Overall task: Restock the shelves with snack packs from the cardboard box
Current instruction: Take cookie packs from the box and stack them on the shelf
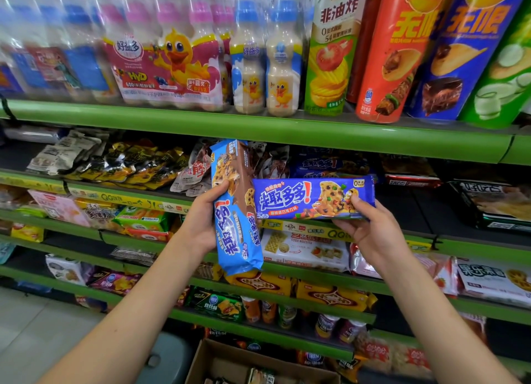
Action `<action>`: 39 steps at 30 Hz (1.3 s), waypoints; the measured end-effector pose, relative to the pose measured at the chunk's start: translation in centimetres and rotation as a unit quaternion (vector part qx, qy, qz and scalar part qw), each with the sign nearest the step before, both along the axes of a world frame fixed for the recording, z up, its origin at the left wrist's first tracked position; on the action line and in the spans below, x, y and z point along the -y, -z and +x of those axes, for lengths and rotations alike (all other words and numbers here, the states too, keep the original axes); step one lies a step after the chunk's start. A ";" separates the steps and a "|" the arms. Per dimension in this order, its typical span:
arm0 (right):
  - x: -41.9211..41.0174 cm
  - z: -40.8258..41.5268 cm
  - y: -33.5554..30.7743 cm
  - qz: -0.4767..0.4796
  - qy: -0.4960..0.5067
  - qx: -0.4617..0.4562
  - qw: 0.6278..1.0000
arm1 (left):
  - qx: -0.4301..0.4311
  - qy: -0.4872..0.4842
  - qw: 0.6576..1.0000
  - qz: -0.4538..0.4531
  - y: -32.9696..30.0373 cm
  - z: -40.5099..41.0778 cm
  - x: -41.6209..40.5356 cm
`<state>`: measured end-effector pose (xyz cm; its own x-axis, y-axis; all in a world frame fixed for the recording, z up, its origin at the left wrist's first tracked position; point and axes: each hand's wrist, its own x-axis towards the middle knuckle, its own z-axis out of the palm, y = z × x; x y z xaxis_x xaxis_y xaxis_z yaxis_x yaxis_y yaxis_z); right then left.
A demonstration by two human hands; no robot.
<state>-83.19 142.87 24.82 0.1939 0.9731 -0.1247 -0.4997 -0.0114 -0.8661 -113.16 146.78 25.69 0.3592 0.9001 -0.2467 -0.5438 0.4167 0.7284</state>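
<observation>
My left hand (201, 219) grips light blue cookie packs (234, 225) that stand upright in front of the shelves; a brown pack sits beside the blue one in the same grip. My right hand (370, 225) holds a dark blue cookie pack (301, 198) flat and level, label facing me, its left end touching the upright packs. Both are held before the second green shelf (402, 145), where more dark blue packs (324, 162) lie. The cardboard box (218, 360) stands open on the floor below, with a few packs inside.
Bottled drinks (172, 61) and tall crisp tubes (393, 53) fill the top shelf. Snack bags (115, 162) crowd the left of the second shelf. Soda biscuits (304, 248) and yellow packs (333, 296) sit on lower shelves. A dark bare patch (408, 205) lies right of my right hand.
</observation>
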 end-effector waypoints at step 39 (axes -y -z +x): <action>-7.9 5.7 0.2 -0.117 -0.012 0.801 0.588 | 0.024 0.017 1.000 -0.002 -0.4 0.1 -0.2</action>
